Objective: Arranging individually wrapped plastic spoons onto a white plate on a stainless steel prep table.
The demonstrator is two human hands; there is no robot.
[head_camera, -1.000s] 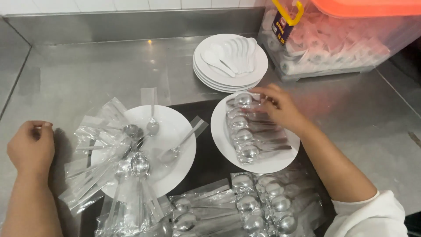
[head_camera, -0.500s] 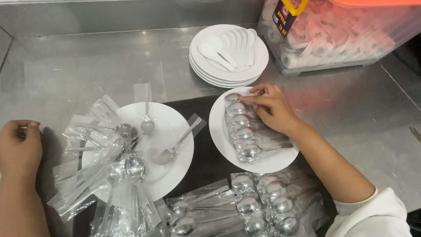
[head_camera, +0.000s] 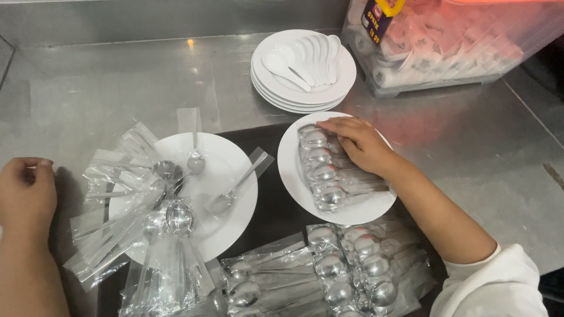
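Right hand (head_camera: 359,142) lay flat, fingers extended, pressing on a row of clear-plastic-wrapped steel spoons (head_camera: 325,170) on a round white plate (head_camera: 294,182); nothing gripped. Spoons sat directly under the fingertips and left of the palm. Best kept bowls aligned, light even pressure, wrappers overlapping neatly. Left hand (head_camera: 26,191) rested loosely curled on the steel counter (head_camera: 117,76), seemingly empty, beside scattered wrapped spoons (head_camera: 147,205).

We see a dull grey steel counter (head_camera: 117,76) with a black tray (head_camera: 276,205) at its six o'clock. The plates (head_camera: 235,176) are plain white, and so are the ceramic spoons (head_camera: 305,58) at twelve. The wrapped spoons (head_camera: 329,170) shine silver under clear film. At two o'clock, a clear storage box (head_camera: 446,41) glows orange-red on top, and the sleeve (head_camera: 499,287) is white.
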